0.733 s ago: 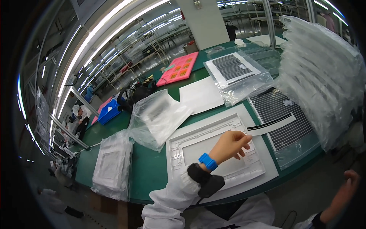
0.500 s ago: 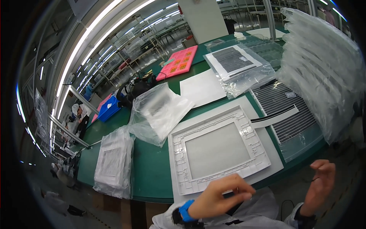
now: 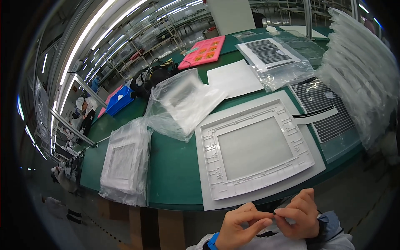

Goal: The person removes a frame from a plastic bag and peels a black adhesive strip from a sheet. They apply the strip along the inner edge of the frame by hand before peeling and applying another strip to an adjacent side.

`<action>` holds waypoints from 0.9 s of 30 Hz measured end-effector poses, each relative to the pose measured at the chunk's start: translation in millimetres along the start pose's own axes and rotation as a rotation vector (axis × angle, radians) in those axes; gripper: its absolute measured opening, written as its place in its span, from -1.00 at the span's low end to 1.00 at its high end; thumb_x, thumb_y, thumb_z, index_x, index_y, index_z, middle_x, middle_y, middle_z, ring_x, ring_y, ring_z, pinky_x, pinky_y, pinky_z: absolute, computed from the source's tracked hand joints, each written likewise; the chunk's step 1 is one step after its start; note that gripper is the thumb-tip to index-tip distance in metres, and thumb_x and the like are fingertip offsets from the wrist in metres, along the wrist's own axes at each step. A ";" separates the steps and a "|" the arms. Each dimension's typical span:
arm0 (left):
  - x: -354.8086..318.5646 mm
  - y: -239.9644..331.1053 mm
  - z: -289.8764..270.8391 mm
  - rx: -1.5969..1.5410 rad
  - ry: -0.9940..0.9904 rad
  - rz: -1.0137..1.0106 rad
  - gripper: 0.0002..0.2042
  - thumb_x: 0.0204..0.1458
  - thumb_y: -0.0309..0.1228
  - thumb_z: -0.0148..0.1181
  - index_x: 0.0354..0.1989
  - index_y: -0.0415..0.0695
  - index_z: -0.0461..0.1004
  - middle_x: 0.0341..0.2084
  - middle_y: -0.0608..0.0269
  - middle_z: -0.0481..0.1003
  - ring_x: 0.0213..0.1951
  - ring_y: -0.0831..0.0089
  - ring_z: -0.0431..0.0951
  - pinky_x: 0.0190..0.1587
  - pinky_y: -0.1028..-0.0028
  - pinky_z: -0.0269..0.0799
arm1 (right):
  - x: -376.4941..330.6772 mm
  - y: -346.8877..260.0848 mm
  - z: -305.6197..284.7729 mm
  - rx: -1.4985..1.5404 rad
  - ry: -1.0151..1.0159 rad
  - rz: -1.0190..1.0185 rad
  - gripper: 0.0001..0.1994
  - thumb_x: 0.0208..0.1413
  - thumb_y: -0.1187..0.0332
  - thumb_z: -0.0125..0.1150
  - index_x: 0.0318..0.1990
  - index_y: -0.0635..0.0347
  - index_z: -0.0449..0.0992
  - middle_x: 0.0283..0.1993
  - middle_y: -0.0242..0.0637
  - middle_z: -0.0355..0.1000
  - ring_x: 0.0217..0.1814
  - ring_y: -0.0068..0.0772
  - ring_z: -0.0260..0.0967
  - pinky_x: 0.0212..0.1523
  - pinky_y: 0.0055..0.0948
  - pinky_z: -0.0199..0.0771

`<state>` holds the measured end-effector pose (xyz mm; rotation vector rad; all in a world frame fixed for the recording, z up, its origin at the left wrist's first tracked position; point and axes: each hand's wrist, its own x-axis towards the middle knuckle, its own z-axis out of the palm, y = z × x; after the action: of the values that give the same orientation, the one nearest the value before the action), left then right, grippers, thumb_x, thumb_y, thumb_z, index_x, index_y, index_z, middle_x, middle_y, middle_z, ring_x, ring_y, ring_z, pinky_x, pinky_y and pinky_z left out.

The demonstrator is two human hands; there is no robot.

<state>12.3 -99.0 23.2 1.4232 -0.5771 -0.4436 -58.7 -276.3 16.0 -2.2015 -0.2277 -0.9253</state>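
Observation:
My left hand [image 3: 241, 225], wearing a blue wristband [image 3: 212, 241], and my right hand [image 3: 300, 216] meet just off the table's front edge. Thumbs and forefingers pinch together around a small black piece [image 3: 274, 213], mostly hidden by the fingertips; its kind cannot be made out. Beyond them a white plastic frame [image 3: 212, 162] lies with its ribbed side up on a white foam sheet [image 3: 321, 160]. Neither hand touches the frame. At its right, a pale strip with black lines [image 3: 315, 116] rests across a sheet of black strips [image 3: 333, 129].
A bagged white frame [image 3: 125, 162] lies at left, with an opened plastic bag [image 3: 183, 104] behind it. Stacked clear bags [image 3: 358, 75] rise at far right. Farther back are white paper [image 3: 233, 79], a bagged striped sheet [image 3: 271, 54], a pink tray [image 3: 203, 52] and a blue bin [image 3: 118, 101].
My right hand has come left and down to meet my left hand, which has lowered away from the frame. The fingertips now join at the small black piece. The whole view has shifted slightly.

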 end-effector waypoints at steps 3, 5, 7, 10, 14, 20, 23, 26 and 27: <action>-4.5 -4.8 -6.7 0.133 -0.021 0.052 -0.91 0.05 -0.47 0.37 -0.32 -0.22 0.67 -0.66 0.32 0.41 -0.66 0.69 0.27 -0.60 0.58 0.09 | -3.8 -5.9 2.1 -0.034 -0.046 -0.047 -0.73 -0.31 0.52 0.40 -0.33 0.06 0.61 -0.53 -0.52 0.33 -0.51 -0.47 0.23 -0.30 -0.37 0.10; -5.4 -4.3 -5.8 0.170 -0.020 0.015 -0.86 0.04 -0.44 0.38 -0.35 -0.27 0.65 -0.64 0.27 0.44 -0.64 0.63 0.28 -0.57 0.54 0.10 | -4.9 -8.8 2.0 -0.045 -0.060 -0.059 -0.72 -0.31 0.52 0.38 -0.32 0.08 0.62 -0.54 -0.52 0.33 -0.51 -0.48 0.24 -0.30 -0.37 0.10; -6.6 -0.6 -9.9 0.198 -0.056 -0.059 -0.88 0.02 -0.49 0.38 -0.29 -0.25 0.65 -0.60 0.30 0.43 -0.57 0.61 0.31 -0.50 0.57 0.17 | -6.5 -10.2 0.9 -0.057 -0.071 -0.067 -0.71 -0.31 0.52 0.37 -0.30 0.10 0.63 -0.55 -0.53 0.33 -0.52 -0.50 0.25 -0.30 -0.37 0.10; -2.8 3.9 -7.9 0.200 -0.072 -0.100 -0.84 -0.01 -0.53 0.39 -0.22 -0.22 0.66 -0.57 0.34 0.42 -0.52 0.63 0.31 -0.45 0.60 0.19 | -8.3 -10.7 0.8 -0.073 -0.072 -0.090 -0.69 -0.31 0.53 0.34 -0.27 0.12 0.65 -0.54 -0.52 0.35 -0.51 -0.49 0.27 -0.30 -0.38 0.11; -4.6 -0.3 -8.4 0.128 -0.050 -0.095 -0.83 0.00 -0.52 0.39 -0.21 -0.21 0.66 -0.58 0.37 0.41 -0.54 0.67 0.28 -0.47 0.62 0.18 | -9.6 -8.3 2.0 -0.041 -0.068 -0.108 -0.69 -0.30 0.55 0.32 -0.26 0.15 0.64 -0.51 -0.50 0.37 -0.51 -0.47 0.28 -0.31 -0.40 0.14; -8.4 0.8 -13.9 0.045 0.018 -0.166 -0.86 0.05 -0.51 0.35 -0.22 -0.25 0.65 -0.56 0.34 0.46 -0.53 0.66 0.29 -0.46 0.62 0.19 | -10.1 0.5 -11.1 0.040 0.010 -0.017 -0.71 -0.24 0.54 0.39 -0.25 0.13 0.60 -0.46 -0.48 0.42 -0.48 -0.44 0.34 -0.30 -0.41 0.21; -9.7 6.9 -10.5 0.081 -0.062 -0.103 -0.84 0.07 -0.51 0.33 -0.18 -0.29 0.64 -0.56 0.26 0.51 -0.52 0.64 0.28 -0.46 0.59 0.18 | -5.6 -2.9 -12.2 0.023 0.040 -0.016 -0.69 -0.25 0.55 0.41 -0.24 0.12 0.58 -0.43 -0.47 0.42 -0.49 -0.46 0.34 -0.31 -0.41 0.21; -4.8 5.2 -3.3 0.186 -0.100 -0.049 -0.81 0.07 -0.50 0.33 -0.14 -0.27 0.64 -0.58 0.26 0.50 -0.53 0.63 0.28 -0.48 0.55 0.14 | -5.3 -5.1 -6.1 0.011 0.007 -0.066 -0.68 -0.23 0.52 0.43 -0.22 0.12 0.58 -0.44 -0.48 0.40 -0.49 -0.47 0.33 -0.32 -0.42 0.20; -4.3 5.2 -3.3 0.186 -0.104 -0.047 -0.81 0.07 -0.50 0.33 -0.14 -0.27 0.64 -0.58 0.26 0.50 -0.53 0.63 0.28 -0.48 0.55 0.14 | -7.5 -5.6 -3.8 -0.004 0.002 -0.083 -0.68 -0.22 0.52 0.43 -0.21 0.13 0.59 -0.44 -0.48 0.40 -0.50 -0.48 0.33 -0.32 -0.42 0.20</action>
<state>10.6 -93.2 27.7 1.6007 -0.6838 -0.5147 -68.6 -274.1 15.8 -2.2085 -0.3181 -0.9740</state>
